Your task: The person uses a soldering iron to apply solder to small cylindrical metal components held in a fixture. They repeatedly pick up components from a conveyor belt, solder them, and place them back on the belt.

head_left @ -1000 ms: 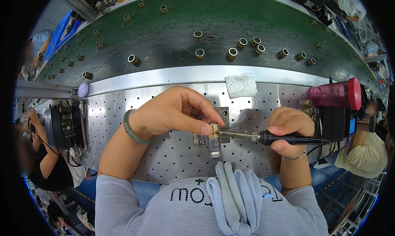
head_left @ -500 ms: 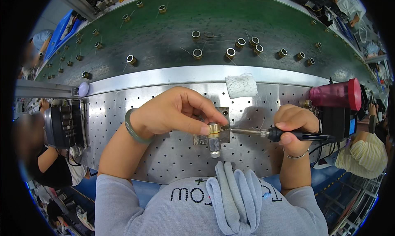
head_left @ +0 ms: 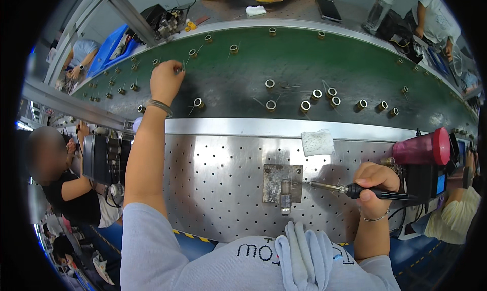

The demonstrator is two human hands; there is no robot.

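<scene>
While the person's left hand [head_left: 166, 80] reaches far over the green conveyor belt [head_left: 253, 67], its fingers are pinched shut on a small brass ring part [head_left: 181, 67] at the belt's left.

- Brass ring parts, loose: one [head_left: 198, 103] just right of the left wrist; a cluster [head_left: 317, 94] mid-belt; more toward the far right.
- Perforated metal tabletop [head_left: 218, 174], near side of the belt.
- Small metal plate [head_left: 282, 183], centre of tabletop, with a clear cylindrical piece [head_left: 285, 194] at its near edge, untouched.
- White cloth pad [head_left: 317, 142], far right of the plate.
- Soldering iron [head_left: 355, 190], tip just right of the plate, not touching it; right hand [head_left: 374, 182] closed around its black handle.
- Red-lidded container [head_left: 422, 146], far right, beside the hand.
</scene>
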